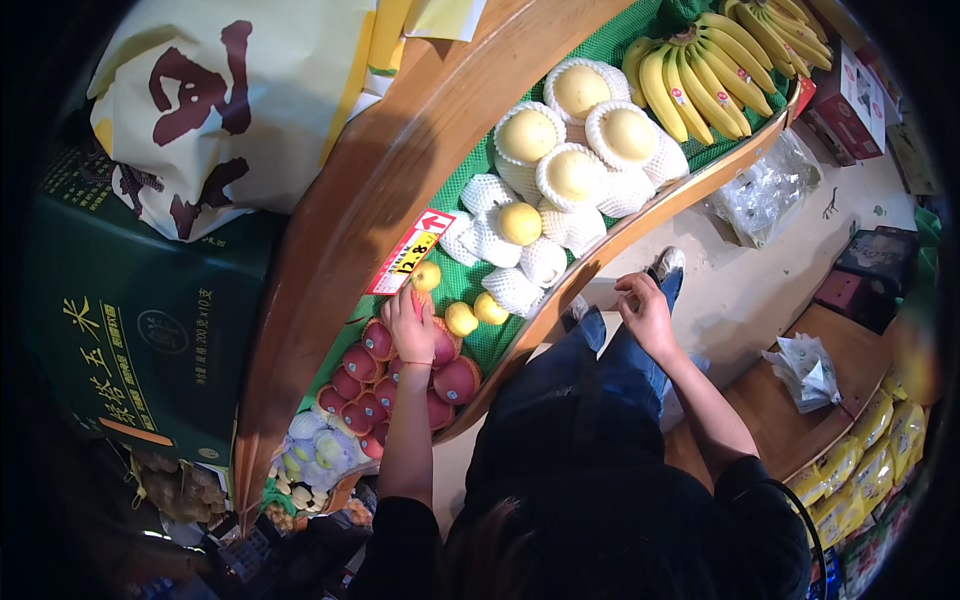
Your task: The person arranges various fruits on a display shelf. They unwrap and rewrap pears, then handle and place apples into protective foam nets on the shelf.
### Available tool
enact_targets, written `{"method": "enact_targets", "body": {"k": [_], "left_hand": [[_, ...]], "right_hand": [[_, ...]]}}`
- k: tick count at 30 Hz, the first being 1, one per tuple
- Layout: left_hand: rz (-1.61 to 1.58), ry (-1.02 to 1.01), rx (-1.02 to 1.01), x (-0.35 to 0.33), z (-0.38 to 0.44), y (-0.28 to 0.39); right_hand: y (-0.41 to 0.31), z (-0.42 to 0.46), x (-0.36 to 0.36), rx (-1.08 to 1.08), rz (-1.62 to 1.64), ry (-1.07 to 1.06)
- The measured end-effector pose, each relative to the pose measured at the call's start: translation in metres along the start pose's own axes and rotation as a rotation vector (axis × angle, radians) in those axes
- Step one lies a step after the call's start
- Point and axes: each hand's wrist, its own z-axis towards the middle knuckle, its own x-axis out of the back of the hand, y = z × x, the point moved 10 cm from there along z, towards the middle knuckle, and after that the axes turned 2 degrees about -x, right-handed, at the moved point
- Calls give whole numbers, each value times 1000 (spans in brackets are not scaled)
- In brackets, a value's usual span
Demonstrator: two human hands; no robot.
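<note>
My left hand [410, 330] reaches over the fruit display, at the upper edge of a group of dark red apples [456, 380] in orange foam nets. Its fingers rest by a netted red apple [423, 299] just below a yellow pear [426, 276]; whether they grip it is hidden by the hand. Two more yellow pears [461, 319] lie on the green mat [450, 289] to its right. My right hand [643, 309] hangs over the floor outside the display's wooden rim [600, 262], fingers loosely bent, with nothing visible in it.
Pale yellow fruits [575, 175] in white foam nets and bananas [697, 82] fill the display's upper right. A price sign [409, 253] stands at the mat's edge. Green cartons [150, 322] are at left. A clear plastic bag [765, 187] and a wooden shelf [757, 397] lie right.
</note>
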Motion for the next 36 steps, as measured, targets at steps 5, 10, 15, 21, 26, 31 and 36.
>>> {"method": "enact_targets", "body": {"k": [5,10,15,21,26,31,36], "left_hand": [[408,-305,249,-45,23,-13],[546,-132,498,-61,25,-36],[333,-164,634,-55,33,-39],[-300,269,341,-21,53,35],[-206,-96,399,-40,151,105],[-100,-400,228,-79,166,127],[-203,-242,189,-46,149,126]], "right_hand": [[-10,9,-12,50,9,-41],[-44,2,-28,67,17,-155],[-51,-18,-24,153,-26,-225],[10,-39,1,-50,-62,-236],[10,-31,20,-34,-40,-152],[1,-13,24,-24,-20,-94],[0,-2,23,-24,2,-63]]}}
